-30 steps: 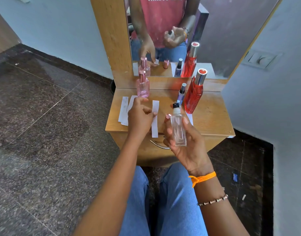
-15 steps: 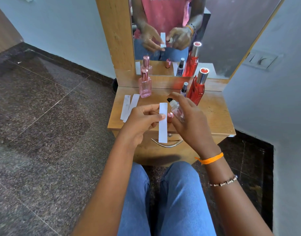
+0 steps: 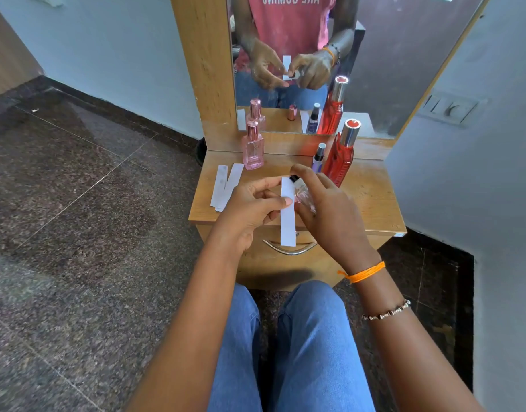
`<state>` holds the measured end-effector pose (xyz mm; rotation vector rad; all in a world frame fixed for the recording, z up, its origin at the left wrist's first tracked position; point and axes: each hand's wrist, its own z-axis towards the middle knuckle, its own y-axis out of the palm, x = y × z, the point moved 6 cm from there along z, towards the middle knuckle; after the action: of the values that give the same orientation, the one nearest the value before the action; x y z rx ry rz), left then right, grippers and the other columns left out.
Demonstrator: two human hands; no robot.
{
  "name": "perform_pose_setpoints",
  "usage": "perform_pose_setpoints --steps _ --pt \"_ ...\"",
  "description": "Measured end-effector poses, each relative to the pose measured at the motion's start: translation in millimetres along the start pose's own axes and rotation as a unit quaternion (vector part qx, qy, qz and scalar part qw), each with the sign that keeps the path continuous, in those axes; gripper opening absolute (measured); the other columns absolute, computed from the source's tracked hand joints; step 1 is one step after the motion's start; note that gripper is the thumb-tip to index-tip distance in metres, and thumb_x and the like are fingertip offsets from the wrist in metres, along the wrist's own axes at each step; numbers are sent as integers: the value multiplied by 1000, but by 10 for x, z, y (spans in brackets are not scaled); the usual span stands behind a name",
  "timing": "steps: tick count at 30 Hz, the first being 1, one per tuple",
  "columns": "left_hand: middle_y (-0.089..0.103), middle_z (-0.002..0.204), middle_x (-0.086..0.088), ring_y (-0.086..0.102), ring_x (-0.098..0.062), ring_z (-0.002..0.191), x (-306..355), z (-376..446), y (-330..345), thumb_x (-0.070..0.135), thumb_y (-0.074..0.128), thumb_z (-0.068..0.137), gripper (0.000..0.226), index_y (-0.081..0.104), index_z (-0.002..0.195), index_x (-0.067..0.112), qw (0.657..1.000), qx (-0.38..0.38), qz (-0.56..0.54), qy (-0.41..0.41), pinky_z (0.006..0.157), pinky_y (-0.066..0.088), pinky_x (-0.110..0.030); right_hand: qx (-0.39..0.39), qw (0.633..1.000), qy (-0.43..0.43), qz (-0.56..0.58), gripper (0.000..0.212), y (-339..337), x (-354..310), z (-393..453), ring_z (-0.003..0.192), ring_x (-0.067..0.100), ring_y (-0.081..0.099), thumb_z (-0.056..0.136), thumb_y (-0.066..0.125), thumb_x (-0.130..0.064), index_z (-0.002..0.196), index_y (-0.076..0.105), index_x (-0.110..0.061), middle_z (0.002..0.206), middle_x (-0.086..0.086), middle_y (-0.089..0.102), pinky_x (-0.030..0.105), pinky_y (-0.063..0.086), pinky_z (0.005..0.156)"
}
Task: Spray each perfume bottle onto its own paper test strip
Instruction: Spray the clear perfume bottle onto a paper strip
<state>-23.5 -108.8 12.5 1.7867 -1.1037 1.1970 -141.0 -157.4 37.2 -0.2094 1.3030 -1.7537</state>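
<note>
Over table (image 3: 374, 203) | L hand (image 3: 249, 209) pinches strip (image 3: 287, 215) | R hand (image 3: 333, 215) grips clear bottle (image 3: 303, 193)

A small wooden table (image 3: 371, 203) stands in the corner of a room. It has one drawer in front with a curved silver handle (image 3: 288, 250). A tall mirror (image 3: 404, 69) in a wooden frame (image 3: 203, 69) stands at the back of the table. The walls are pale blue: one wall (image 3: 121, 55) is on the left and another wall (image 3: 493, 203) is on the right. A switch plate (image 3: 450, 108) sits on the right wall. The floor (image 3: 77, 218) is dark speckled stone tiles with thin pale lines between them. A dark strip (image 3: 121, 114) runs along the bottom of the left wall. The room is bright with soft light.
</note>
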Motion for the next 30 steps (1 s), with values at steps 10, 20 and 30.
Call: perform_pose_setpoints --steps 10,20,30 --pt "57 67 3 59 -13 78 4 -19 -26 1 67 80 41 63 118 16 1000 8 20 12 74 50 -26 -4 1000 10 7 54 65 23 -27 86 32 64 87 64 -18 134 40 -28 114 5 61 42 54 61" --pt "59 71 0 57 -8 70 -107 32 -141 0 67 80 40 62 118 13 998 46 44 12 67 48 -20 128 940 176 262 76 121 293 -214 96 13 61 77 76 -13 136 31 -21 119 3 60 24 50 79" --pt "67 84 -5 62 -11 81 -217 229 -157 6 68 81 41 59 120 12 989 83 120 19 70 50 -21 109 929 248 250 72 429 298 -148 81 17 64 79 69 -8 136 31 -28 92 2 65 11 40 58"
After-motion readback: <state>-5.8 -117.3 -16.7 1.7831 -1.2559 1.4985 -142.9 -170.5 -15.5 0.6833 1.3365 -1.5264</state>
